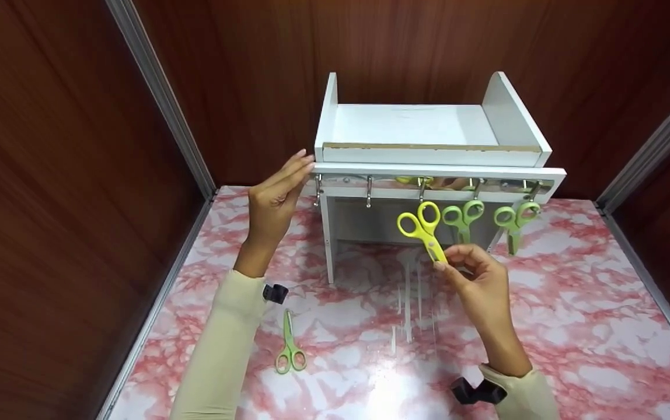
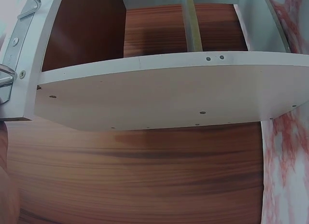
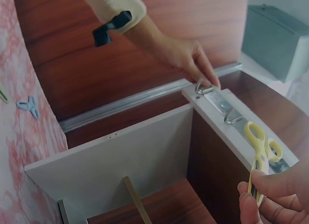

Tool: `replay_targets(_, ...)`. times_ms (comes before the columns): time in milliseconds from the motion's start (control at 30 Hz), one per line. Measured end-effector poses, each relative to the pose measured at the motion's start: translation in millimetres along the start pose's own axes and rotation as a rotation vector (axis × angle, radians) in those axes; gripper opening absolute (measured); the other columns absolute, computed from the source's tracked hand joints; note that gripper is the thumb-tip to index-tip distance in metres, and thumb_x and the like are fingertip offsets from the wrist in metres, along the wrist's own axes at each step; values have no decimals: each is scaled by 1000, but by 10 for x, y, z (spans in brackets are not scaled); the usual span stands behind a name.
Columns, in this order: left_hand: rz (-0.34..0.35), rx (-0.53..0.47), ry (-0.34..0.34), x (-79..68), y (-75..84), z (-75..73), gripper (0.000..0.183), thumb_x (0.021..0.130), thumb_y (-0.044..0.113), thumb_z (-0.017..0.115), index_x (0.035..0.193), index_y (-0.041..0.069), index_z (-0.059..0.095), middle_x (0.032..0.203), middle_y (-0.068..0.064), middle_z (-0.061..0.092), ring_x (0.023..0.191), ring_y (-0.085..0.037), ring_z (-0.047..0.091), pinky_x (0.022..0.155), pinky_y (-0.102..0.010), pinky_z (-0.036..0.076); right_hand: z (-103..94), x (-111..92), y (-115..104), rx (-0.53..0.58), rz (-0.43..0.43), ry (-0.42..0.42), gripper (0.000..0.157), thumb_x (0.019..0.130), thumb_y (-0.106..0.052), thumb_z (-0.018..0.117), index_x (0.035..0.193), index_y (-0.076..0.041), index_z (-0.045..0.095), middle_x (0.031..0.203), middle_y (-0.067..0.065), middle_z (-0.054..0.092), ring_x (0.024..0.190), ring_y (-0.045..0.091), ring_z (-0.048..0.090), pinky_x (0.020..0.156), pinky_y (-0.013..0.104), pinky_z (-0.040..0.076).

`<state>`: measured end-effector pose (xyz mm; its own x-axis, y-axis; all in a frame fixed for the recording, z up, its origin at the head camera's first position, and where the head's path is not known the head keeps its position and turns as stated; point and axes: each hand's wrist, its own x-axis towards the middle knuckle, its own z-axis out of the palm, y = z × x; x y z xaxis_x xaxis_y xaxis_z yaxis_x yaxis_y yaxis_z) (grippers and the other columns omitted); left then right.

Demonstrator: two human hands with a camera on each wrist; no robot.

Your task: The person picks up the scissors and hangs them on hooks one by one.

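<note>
My right hand [image 1: 484, 289] pinches yellow scissors [image 1: 430, 242] by the blade end, handles up, just below the middle hook of a white hook rail [image 1: 504, 171]. In the right wrist view the yellow scissors [image 3: 260, 154] stand close to the rail. With fairly straight fingers, my left hand [image 1: 274, 207] touches the rail's left end. Two pairs of green scissors hang at the right: one pair [image 1: 464, 233] beside the yellow scissors, another pair [image 1: 513, 240] farther right. The two leftmost hooks, including this hook [image 1: 369, 192], carry nothing.
Behind the rail stands a white shelf unit [image 1: 332, 122] with side panels. Another pair of green scissors [image 1: 289, 341] lies on the red-and-white marbled table [image 1: 346, 385], near my left forearm. Brown wood-look panels [image 1: 253, 76] enclose the back and sides.
</note>
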<state>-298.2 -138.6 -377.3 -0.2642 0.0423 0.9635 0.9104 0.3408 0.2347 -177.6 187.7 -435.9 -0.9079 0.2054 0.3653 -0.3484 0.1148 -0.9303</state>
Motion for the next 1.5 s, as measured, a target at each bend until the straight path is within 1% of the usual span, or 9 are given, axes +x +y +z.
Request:
replay_targets(233, -2, -4, -3, -2, -1, 0, 25, 88, -9, 72, 111, 0, 77, 117, -11, 74, 117, -31, 67, 98, -35, 55, 16, 20, 42, -13, -2, 2, 18, 81, 12, 79, 96, 9, 70, 83, 9, 74, 74, 13, 71, 58, 21, 58)
replay_targets(400, -3, 3, -5, 3, 8, -8, 25, 89, -8, 72, 112, 0, 77, 117, -11, 74, 118, -30, 67, 98, -35, 55, 22, 32, 68, -21, -25, -11, 17, 82, 13, 78, 95, 9, 69, 84, 17, 73, 74, 13, 70, 60, 22, 59)
replay_targets(567, 0, 12, -5, 16, 11, -8, 28, 86, -11, 73, 111, 0, 77, 117, -11, 74, 117, -30, 67, 97, -35, 55, 60, 24, -17, -16, -18, -8, 17, 82, 17, 75, 97, 11, 68, 85, 26, 71, 72, 14, 69, 58, 23, 59)
replay_targets(633, 0, 13, -5, 18, 9, -7, 27, 87, -11, 73, 111, 0, 77, 117, -11, 74, 117, -30, 67, 98, -35, 55, 66, 31, -4, -25, -11, 3, 18, 82, 18, 75, 97, 12, 68, 86, 25, 71, 72, 15, 69, 58, 23, 59)
replay_targets(767, -3, 11, -6, 16, 10, -6, 25, 88, -8, 72, 112, 0, 77, 118, -11, 74, 118, -30, 67, 98, -35, 55, 56, 63, 130, -27, -23, 16, 19, 81, 15, 78, 97, 8, 70, 84, 16, 73, 74, 19, 69, 59, 23, 59)
replay_targets(867, -4, 9, -4, 13, 8, -6, 28, 87, -11, 73, 112, 0, 77, 118, -11, 74, 118, -30, 67, 98, -35, 55, 62, 68, 150, -25, -41, 11, 20, 80, 14, 78, 97, 8, 70, 84, 15, 73, 75, 19, 69, 59, 24, 60)
replay_targets(1067, -3, 11, -2, 11, -4, 2, 38, 80, -20, 74, 111, 0, 78, 117, -11, 74, 117, -29, 67, 97, -34, 56, 71, 68, 147, -18, -63, 1, 18, 81, 14, 77, 96, 9, 69, 85, 22, 72, 75, 20, 70, 61, 25, 61)
replay_targets(1233, 0, 20, -5, 15, -5, 5, 31, 84, -14, 74, 111, 1, 78, 118, -10, 74, 118, -27, 67, 98, -34, 55, 73, 67, 159, -16, -70, -5, 18, 82, 13, 77, 97, 10, 68, 85, 23, 72, 75, 20, 71, 62, 24, 61)
replay_targets(1500, -5, 2, -5, 5, -23, 13, 28, 87, -11, 72, 112, 0, 77, 117, -10, 74, 118, -28, 67, 98, -35, 55, 68, 67, 201, -10, -70, -12, 19, 84, 11, 77, 102, 11, 72, 89, 24, 73, 71, 12, 71, 62, 24, 61)
